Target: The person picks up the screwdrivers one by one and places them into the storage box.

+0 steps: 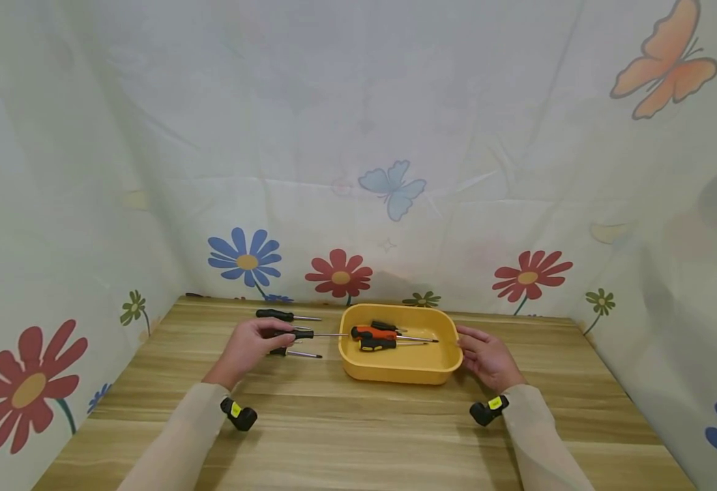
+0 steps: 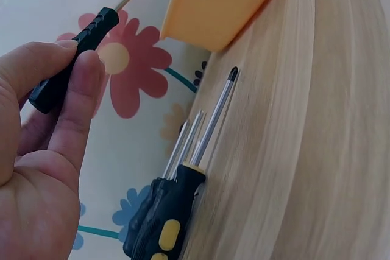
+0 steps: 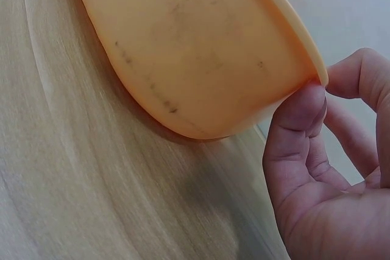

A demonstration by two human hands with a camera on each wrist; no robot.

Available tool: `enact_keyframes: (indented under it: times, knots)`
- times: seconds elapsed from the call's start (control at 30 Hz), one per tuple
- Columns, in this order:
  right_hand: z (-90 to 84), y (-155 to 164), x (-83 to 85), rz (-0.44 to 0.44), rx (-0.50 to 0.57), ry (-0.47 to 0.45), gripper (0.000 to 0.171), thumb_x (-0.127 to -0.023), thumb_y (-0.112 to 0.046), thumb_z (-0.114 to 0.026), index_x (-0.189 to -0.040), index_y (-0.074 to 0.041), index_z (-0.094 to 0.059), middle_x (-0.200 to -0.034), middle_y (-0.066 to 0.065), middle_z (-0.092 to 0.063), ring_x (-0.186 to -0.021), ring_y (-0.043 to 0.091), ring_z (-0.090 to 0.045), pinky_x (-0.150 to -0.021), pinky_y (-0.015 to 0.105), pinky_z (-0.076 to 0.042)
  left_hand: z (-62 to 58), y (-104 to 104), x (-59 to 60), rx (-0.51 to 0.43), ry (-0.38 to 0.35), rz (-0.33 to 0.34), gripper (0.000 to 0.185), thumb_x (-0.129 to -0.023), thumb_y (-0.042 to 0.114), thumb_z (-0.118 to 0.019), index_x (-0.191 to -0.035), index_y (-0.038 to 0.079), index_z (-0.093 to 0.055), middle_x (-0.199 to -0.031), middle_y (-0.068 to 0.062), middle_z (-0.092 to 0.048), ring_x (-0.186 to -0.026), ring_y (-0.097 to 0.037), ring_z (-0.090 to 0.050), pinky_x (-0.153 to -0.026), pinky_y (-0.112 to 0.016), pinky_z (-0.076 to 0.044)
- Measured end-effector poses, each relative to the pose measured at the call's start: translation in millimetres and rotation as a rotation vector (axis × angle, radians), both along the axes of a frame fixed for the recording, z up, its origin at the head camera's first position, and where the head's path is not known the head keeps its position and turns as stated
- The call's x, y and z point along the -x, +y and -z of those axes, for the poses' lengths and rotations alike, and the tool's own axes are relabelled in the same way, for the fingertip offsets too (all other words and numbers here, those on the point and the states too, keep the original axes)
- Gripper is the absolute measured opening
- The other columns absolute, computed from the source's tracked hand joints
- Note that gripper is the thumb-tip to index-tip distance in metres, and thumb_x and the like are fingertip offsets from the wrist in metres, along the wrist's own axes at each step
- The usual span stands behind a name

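Observation:
My left hand (image 1: 250,351) pinches the black handle of a screwdriver (image 2: 76,59) between thumb and fingers, raised over the table with its shaft pointing right toward the yellow bin (image 1: 395,374). Below that hand lie several more screwdrivers, one with a black and yellow handle (image 2: 167,223); another black one (image 1: 275,314) is at the back. Inside the bin rest an orange-handled screwdriver (image 1: 373,333) and two black-handled ones, the nearer (image 1: 378,345) in front of it. At the bin's right end, my right hand (image 1: 490,358) pinches the rim between thumb and index finger.
The wood-grain table (image 1: 358,436) meets a pale curtain (image 1: 346,136) printed with flowers and butterflies at the back and both sides. A small dark object (image 1: 195,295) lies at the table's far left corner. Each wrist carries a small black camera.

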State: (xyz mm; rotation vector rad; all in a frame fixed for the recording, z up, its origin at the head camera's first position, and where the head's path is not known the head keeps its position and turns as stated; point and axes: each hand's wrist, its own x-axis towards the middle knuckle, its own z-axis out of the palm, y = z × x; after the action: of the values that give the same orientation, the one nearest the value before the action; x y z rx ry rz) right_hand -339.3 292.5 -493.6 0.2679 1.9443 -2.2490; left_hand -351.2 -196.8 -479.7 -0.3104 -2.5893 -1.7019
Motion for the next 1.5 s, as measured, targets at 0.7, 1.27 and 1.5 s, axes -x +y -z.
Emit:
enact_keyframes:
  times: [0.7, 1.27, 1.5]
  knots:
    - [1.4, 1.3, 1.5, 0.014, -0.023, -0.012, 0.053, -0.101, -0.009, -0.063, -0.151, -0.004, -0.048, -0.121, 0.008, -0.073, -0.093, 0.016, -0.072, -0.082, 0.029, -0.062, -10.2, 41.9, 10.1, -0.059, 0.001, 0.083, 0.030, -0.084, 0.036, -0.085, -0.107, 0.018, -0.081, -0.098, -0.003, -0.080, -0.090, -0.020, -0.075, -0.082, -0.042, -0.061]
    - [2.1, 0.8, 2.1, 0.009, -0.035, -0.010, 0.052, -0.101, -0.010, -0.063, -0.151, -0.004, -0.049, -0.126, 0.010, -0.071, -0.094, 0.017, -0.072, -0.082, 0.029, -0.062, -9.5, 81.7, 17.8, 0.035, 0.002, 0.101, 0.013, -0.085, 0.023, -0.085, -0.098, 0.021, -0.082, -0.105, 0.000, -0.077, -0.090, -0.015, -0.070, -0.082, -0.032, -0.061]
    - [2.1, 0.7, 1.9, 0.015, -0.028, -0.005, 0.053, -0.100, -0.010, -0.065, -0.150, -0.004, -0.050, -0.124, 0.008, -0.072, -0.094, 0.017, -0.072, -0.082, 0.030, -0.062, -13.8, 96.4, 22.7, 0.097, 0.041, 0.109, 0.009, -0.085, 0.021, -0.085, -0.093, 0.023, -0.081, -0.100, 0.003, -0.075, -0.090, -0.016, -0.069, -0.085, -0.034, -0.061]
